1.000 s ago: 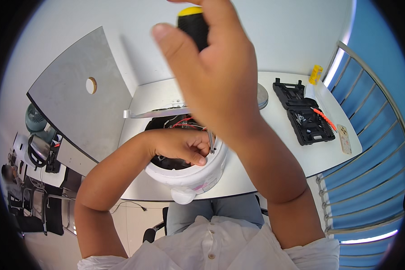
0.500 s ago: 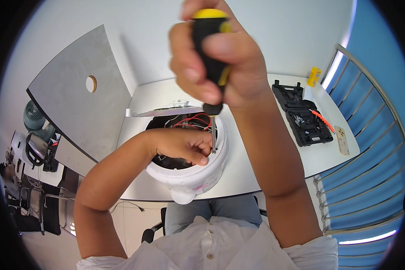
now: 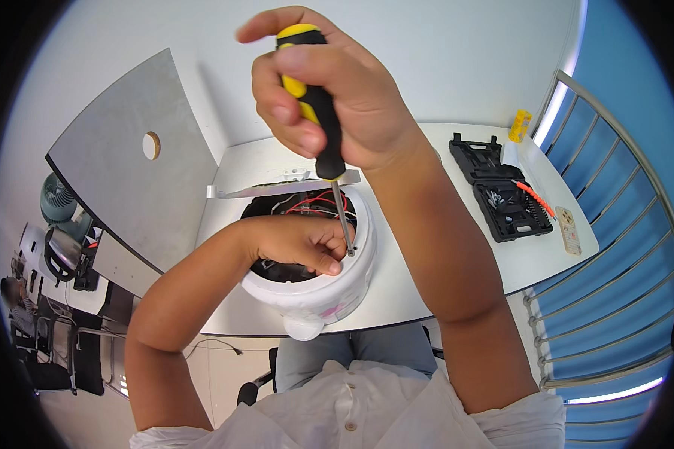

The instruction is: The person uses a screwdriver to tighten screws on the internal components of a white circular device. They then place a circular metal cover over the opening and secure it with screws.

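Observation:
A yellow and black screwdriver stands tilted in my right hand, whose fingers wrap round the handle with the index finger lifted off. Its shaft reaches down to the rim of a round white appliance, shaped like a rice cooker, with its top open. My left hand rests on that rim beside the screwdriver tip, thumb outside, fingers curled over the inner edge; what they grip is hidden. Red and white wires show in the dark inside. A flat metal-edged lid is raised at the back of the opening.
On the right of the white table lies an open black tool case with bits and an orange flexible shaft. A remote control and a yellow object are near it. A grey partition stands left, a metal railing right.
The screwdriver handle has swung left and its shaft now slants, with the tip still at the rim. My right index finger has lifted and stretched out. My left hand has barely moved.

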The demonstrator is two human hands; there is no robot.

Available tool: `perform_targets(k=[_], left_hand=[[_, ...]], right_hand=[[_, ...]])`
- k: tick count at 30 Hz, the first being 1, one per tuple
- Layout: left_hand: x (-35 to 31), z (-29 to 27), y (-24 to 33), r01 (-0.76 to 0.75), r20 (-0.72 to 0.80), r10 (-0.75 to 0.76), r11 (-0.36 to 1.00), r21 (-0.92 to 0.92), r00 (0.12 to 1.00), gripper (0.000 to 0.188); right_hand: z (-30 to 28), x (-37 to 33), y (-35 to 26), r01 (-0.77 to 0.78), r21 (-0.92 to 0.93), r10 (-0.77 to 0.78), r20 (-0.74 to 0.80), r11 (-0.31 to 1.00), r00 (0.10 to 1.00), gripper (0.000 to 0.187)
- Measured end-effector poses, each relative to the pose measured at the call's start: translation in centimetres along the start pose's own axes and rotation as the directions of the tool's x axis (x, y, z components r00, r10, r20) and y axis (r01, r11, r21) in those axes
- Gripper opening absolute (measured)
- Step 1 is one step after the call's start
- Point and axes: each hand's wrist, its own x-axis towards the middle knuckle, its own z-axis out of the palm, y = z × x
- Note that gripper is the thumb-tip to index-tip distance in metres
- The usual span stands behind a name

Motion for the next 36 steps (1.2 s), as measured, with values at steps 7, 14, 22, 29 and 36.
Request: perform_targets(k=[7, 14, 22, 29, 36], left_hand=[[-0.7, 0.7, 1.2, -0.094, -0.080, 0.118, 0.962, 0.255, 0.990, 0.026], [-0.2, 1.0, 1.0, -0.041, -0.040, 0.043, 0.997, 0.059, 0.998, 0.027], [0.0, 0.2, 0.7, -0.014, -0.011, 0.015, 0.991, 0.132, 1.000, 0.025], [0.1, -0.1, 1.0, -0.017, -0.170, 0.029, 0.997, 0.072, 0.985, 0.028], [0.5, 0.2, 1.4, 0.056, -0.242, -0.040, 0.997, 0.059, 0.969, 0.046]], right_hand=[[4.1, -0.3, 1.9, 0.247, -0.828, -0.615, -0.142, 0.503, 0.776, 0.032], [2.5, -1.8, -0.6, -0.015, -0.222, -0.049, -0.281, 0.975, 0.959, 0.029], [3.2, -1.6, 0.6, 0.004, -0.627, -0.335, -0.411, 0.779, 0.848, 0.029], [2.1, -2.2, -1.9, 0.034, -0.366, -0.161, -0.322, 0.930, 0.933, 0.027], [-1.1, 1.1, -7.6, 0.217, -0.033, -0.219, -0.089, 0.976, 0.972, 0.033]])
